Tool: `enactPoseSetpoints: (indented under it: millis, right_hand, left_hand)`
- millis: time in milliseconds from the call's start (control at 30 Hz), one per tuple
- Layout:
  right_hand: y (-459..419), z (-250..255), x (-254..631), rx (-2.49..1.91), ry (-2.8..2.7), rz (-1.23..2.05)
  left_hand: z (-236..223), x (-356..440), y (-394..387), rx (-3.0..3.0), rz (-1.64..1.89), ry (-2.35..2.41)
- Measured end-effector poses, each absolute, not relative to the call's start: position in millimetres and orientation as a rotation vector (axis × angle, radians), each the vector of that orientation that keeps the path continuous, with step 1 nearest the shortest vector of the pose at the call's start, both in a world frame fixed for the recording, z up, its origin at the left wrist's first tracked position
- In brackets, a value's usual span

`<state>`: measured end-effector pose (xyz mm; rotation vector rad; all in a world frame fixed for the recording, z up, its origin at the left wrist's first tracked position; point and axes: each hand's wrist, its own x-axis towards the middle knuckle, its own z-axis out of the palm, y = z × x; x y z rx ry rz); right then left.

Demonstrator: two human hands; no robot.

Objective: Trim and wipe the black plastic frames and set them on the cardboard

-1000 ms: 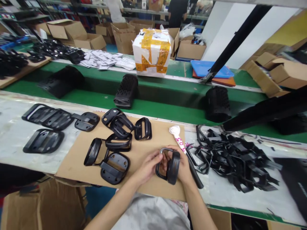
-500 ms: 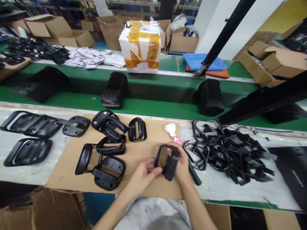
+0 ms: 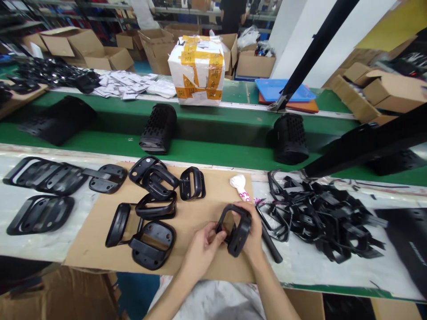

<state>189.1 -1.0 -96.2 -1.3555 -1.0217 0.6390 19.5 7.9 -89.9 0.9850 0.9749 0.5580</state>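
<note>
Black plastic frame (image 3: 242, 235) is held tight by the left hand (image 3: 202, 249) and right hand (image 3: 251, 227) over brown cardboard (image 3: 210, 191).

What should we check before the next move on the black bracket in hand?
1. Both hands on the part, left hand and right hand gripping the black bracket: ok.
2. Bracket held above the cardboard sheet: ok.
3. Bracket surface condition: cannot tell, hands cover much of it.
4. Brackets on the sheet lying separately: not ok, several overlap.
5. Black rod apart from the right hand: cannot tell.
</note>
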Motion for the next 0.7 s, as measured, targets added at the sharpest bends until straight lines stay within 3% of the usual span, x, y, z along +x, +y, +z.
enactPoseSetpoints:
  millis: [700]
  right_hand:
    - [-0.3,-95.0,188.6,-1.388,-0.854,0.864]
  left_hand:
    - [-87.4,17.7,9.4,0.817,0.61,0.906]
